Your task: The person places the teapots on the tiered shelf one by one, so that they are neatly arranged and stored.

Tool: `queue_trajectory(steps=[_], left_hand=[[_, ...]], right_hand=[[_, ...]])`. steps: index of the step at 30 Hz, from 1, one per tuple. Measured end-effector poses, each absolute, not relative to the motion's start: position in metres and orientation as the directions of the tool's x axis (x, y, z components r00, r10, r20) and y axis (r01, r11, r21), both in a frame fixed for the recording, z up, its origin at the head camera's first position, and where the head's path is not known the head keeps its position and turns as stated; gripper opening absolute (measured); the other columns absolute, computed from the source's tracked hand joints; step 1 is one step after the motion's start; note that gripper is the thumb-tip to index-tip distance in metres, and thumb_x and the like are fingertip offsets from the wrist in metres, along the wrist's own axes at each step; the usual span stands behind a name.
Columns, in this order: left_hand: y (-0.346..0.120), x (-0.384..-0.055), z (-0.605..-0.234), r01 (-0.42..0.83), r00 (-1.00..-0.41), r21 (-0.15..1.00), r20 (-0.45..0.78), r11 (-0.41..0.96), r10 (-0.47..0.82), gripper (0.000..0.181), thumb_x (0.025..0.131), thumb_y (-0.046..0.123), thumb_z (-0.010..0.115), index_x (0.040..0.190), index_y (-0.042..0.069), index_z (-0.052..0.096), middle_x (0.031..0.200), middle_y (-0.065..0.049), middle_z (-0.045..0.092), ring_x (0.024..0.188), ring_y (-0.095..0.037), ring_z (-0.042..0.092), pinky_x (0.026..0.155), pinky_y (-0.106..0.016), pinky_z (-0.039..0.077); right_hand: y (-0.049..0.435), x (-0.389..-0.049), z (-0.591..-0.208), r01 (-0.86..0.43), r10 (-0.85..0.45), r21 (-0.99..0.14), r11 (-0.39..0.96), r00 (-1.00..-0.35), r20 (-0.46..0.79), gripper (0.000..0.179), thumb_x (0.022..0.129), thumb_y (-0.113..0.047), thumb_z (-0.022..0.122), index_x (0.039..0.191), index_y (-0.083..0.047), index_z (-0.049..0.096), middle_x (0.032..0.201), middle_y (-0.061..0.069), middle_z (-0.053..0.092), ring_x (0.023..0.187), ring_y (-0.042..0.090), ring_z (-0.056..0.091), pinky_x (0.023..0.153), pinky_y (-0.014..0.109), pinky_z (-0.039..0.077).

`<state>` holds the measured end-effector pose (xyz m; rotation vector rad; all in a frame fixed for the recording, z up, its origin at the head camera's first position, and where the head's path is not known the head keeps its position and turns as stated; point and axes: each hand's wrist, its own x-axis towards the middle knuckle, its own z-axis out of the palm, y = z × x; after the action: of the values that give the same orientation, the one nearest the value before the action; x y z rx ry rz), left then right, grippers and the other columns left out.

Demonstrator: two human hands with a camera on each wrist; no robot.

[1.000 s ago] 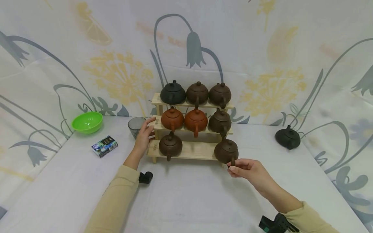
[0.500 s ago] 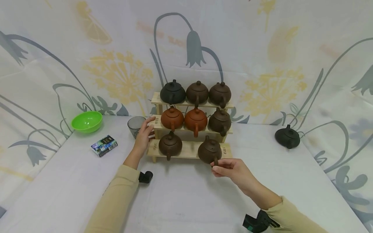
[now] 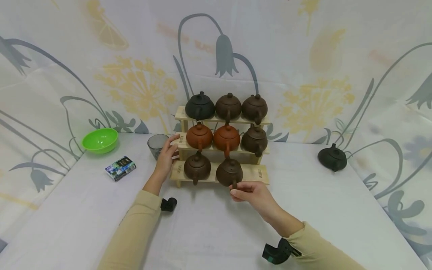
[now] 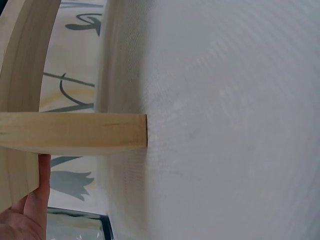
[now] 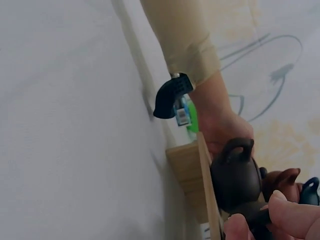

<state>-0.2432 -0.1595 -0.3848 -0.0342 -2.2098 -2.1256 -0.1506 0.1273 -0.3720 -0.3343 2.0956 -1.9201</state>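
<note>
My right hand point(image 3: 258, 197) pinches the handle of a dark brown teapot point(image 3: 229, 170), which is over the bottom shelf of a three-tier wooden stand point(image 3: 251, 172). Left of it on that shelf sits another brown teapot point(image 3: 197, 167). In the right wrist view, my thumb and finger point(image 5: 295, 217) are on the handle, and the neighbouring teapot point(image 5: 236, 182) stands close by. My left hand point(image 3: 163, 161) holds the stand's left end; in the left wrist view, fingers point(image 4: 37, 205) show behind the wood point(image 4: 75, 132). Whether the pinched teapot touches the shelf is hard to tell.
On the middle shelf are two orange-red teapots point(image 3: 227, 138) and a brown one point(image 3: 254, 140). The top shelf bears a black teapot point(image 3: 200, 107) and two brown ones. A grey glass point(image 3: 156, 145), box point(image 3: 120, 168) and green bowl point(image 3: 100, 140) stand left; a black teapot point(image 3: 332, 157) lies right.
My right hand has carried the brown teapot leftward from the bottom shelf's right end to near its middle, beside the other teapot. The left hand stays at the stand.
</note>
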Motion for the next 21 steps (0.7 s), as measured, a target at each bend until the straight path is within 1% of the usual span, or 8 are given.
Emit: queue_trajectory(steps=[3, 8, 10, 12, 15, 17, 21], left_hand=[[-0.159, -0.243, -0.385, 0.070, -0.997, 0.997, 0.071, 0.037, -0.037, 0.041, 0.102, 0.022, 0.031, 0.143, 0.015, 0.033, 0.129, -0.018, 0.040, 0.112, -0.034, 0.047, 0.092, -0.040, 0.037], [-0.159, -0.243, -0.385, 0.064, -0.997, 0.997, 0.066, 0.032, -0.036, 0.041, 0.103, 0.022, 0.030, 0.143, 0.016, 0.033, 0.129, -0.018, 0.039, 0.112, -0.033, 0.047, 0.091, -0.039, 0.037], [-0.159, -0.243, -0.385, 0.066, -0.997, 0.997, 0.067, 0.035, -0.036, 0.041, 0.103, 0.022, 0.030, 0.143, 0.016, 0.033, 0.129, -0.018, 0.039, 0.112, -0.033, 0.047, 0.091, -0.039, 0.037], [-0.159, -0.243, -0.384, 0.073, -0.997, 0.997, 0.074, 0.033, -0.035, 0.041, 0.103, 0.022, 0.030, 0.143, 0.015, 0.033, 0.129, -0.018, 0.040, 0.112, -0.033, 0.047, 0.092, -0.039, 0.037], [-0.159, -0.243, -0.384, 0.078, -0.996, 0.996, 0.080, 0.035, -0.034, 0.042, 0.102, 0.021, 0.030, 0.143, 0.014, 0.033, 0.129, -0.018, 0.040, 0.111, -0.033, 0.047, 0.092, -0.039, 0.037], [-0.159, -0.242, -0.384, 0.078, -0.996, 0.996, 0.080, 0.035, -0.035, 0.041, 0.102, 0.021, 0.030, 0.143, 0.014, 0.033, 0.128, -0.018, 0.040, 0.110, -0.032, 0.047, 0.091, -0.038, 0.037], [-0.159, -0.242, -0.384, 0.082, -0.996, 0.996, 0.083, 0.027, -0.036, 0.041, 0.102, 0.020, 0.030, 0.143, 0.013, 0.033, 0.127, -0.017, 0.042, 0.108, -0.030, 0.049, 0.089, -0.037, 0.039]], right_hand=[[0.121, -0.153, -0.376, 0.017, -0.345, -0.997, 0.075, -0.938, -0.042, 0.032, 0.084, 0.000, 0.065, 0.106, 0.022, 0.057, 0.103, 0.022, 0.064, 0.085, 0.023, 0.066, 0.077, 0.033, 0.051], [0.114, -0.157, -0.379, 0.019, -0.341, -0.997, 0.072, -0.939, -0.043, 0.030, 0.083, -0.001, 0.067, 0.104, 0.020, 0.060, 0.103, 0.023, 0.064, 0.082, 0.019, 0.066, 0.077, 0.032, 0.051], [0.111, -0.157, -0.379, 0.026, -0.339, -0.996, 0.082, -0.939, -0.052, 0.031, 0.083, -0.003, 0.068, 0.104, 0.019, 0.060, 0.103, 0.022, 0.065, 0.083, 0.020, 0.066, 0.077, 0.032, 0.051], [0.109, -0.157, -0.379, 0.030, -0.337, -0.995, 0.098, -0.939, -0.062, 0.032, 0.083, -0.004, 0.068, 0.104, 0.018, 0.061, 0.102, 0.019, 0.066, 0.085, 0.024, 0.066, 0.077, 0.032, 0.051], [0.106, -0.157, -0.379, 0.032, -0.333, -0.993, 0.113, -0.940, -0.068, 0.031, 0.083, -0.005, 0.068, 0.104, 0.017, 0.061, 0.101, 0.020, 0.066, 0.089, 0.031, 0.064, 0.077, 0.032, 0.051], [0.105, -0.157, -0.378, 0.033, -0.334, -0.993, 0.118, -0.940, -0.071, 0.031, 0.084, -0.004, 0.068, 0.105, 0.017, 0.061, 0.102, 0.022, 0.065, 0.090, 0.034, 0.063, 0.078, 0.032, 0.051], [0.105, -0.158, -0.378, 0.028, -0.338, -0.992, 0.121, -0.939, -0.068, 0.031, 0.084, -0.004, 0.067, 0.105, 0.017, 0.060, 0.105, 0.024, 0.063, 0.090, 0.033, 0.064, 0.078, 0.033, 0.051]])
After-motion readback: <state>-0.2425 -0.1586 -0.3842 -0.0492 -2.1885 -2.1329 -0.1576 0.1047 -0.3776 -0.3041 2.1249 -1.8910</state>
